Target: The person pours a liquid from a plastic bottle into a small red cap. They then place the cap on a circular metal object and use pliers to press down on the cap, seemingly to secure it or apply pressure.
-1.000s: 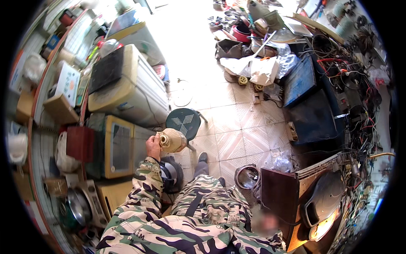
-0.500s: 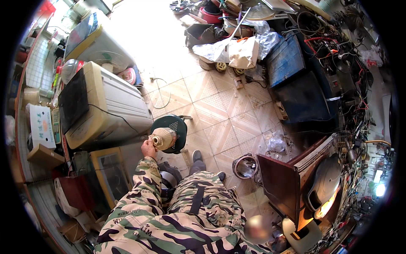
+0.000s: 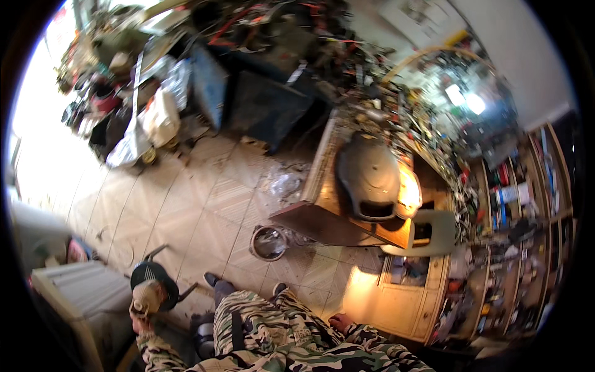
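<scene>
At the lower left, my left hand [image 3: 141,322] is closed on a beige, round-bodied part [image 3: 147,297] with a narrower hollow end. The exact kind of this part cannot be made out. Behind and partly under it is a small dark green stool [image 3: 149,270]; whether the part rests on the seat is unclear. My right hand [image 3: 339,321] hangs at my right side, close to a lit wooden cabinet [image 3: 403,304]. Its fingers are too blurred to read, and no held thing shows there.
A bucket [image 3: 268,243] stands on the tiled floor ahead. To its right a workbench [image 3: 322,223] carries a large dark shell-shaped cover [image 3: 370,177]. Blue metal boxes [image 3: 266,111] and heaped scrap lie beyond. A white-lidded appliance [image 3: 80,288] is at left, crowded shelves [image 3: 514,248] at right.
My view has swung to the right, so the stool and left hand now sit lower left. My left hand still holds the beige part. My right hand and the shelves have come into sight.
</scene>
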A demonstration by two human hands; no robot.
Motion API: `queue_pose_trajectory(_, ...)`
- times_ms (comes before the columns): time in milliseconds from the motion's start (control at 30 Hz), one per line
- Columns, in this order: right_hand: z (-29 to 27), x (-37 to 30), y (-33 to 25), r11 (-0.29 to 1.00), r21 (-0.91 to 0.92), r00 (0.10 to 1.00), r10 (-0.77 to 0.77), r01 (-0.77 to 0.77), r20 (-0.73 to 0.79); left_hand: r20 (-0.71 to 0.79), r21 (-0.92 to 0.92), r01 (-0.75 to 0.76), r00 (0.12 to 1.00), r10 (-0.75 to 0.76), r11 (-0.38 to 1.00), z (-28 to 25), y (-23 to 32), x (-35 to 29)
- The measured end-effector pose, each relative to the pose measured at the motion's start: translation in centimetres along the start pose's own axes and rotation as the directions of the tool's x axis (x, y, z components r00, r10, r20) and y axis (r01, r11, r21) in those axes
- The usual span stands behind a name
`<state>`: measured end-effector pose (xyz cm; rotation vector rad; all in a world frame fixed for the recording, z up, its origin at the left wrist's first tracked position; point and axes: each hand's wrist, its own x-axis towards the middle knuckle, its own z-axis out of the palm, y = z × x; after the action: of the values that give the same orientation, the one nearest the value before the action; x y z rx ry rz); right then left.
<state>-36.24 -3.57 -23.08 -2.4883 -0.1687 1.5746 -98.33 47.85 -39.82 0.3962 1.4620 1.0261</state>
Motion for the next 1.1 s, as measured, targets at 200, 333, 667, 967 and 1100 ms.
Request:
queue_pose_trajectory(200, 1.1, -0.1, 9.1, 0.994, 0.085, 0.995, -0.07, 0.076, -0.071, -0.173, 0.497, -0.006, 0.979, 0.106, 0.868, 8.7, -2.7, -8.8)
queue_pose_trajectory(333, 5.2, 6.5, 24.5, 0.991, -0.016, 0.991, -0.133, 0.133, 0.003, -0.004, 0.722, 0.101, 0.99, -0.142, 0.684, 18.9, -12.6, -17.8)
queue_pose_trajectory(667, -8.3, 7.5, 29.4, 0.72, 0.672, 0.944, 0.317, -0.175, -0.093, 0.529, 0.847, -0.412, 0.704, -0.474, 0.335, 49.7, -27.2, -35.8)
queue_pose_trajectory(967, -14.1, 16.8, 34.6, 0.764, 0.634, 0.973, 0.217, -0.115, -0.085, 0.905, 0.38, -0.896, 0.308, -0.292, 0.232, 69.6, -34.0, -52.4)
queue_pose_trajectory(1100, -21.4, 15.7, 38.6, 0.703, 0.687, 0.923, 0.363, -0.184, -0.124, 0.842, 0.379, -0.894, 0.226, -0.49, 0.24, 76.5, -39.5, -63.1)
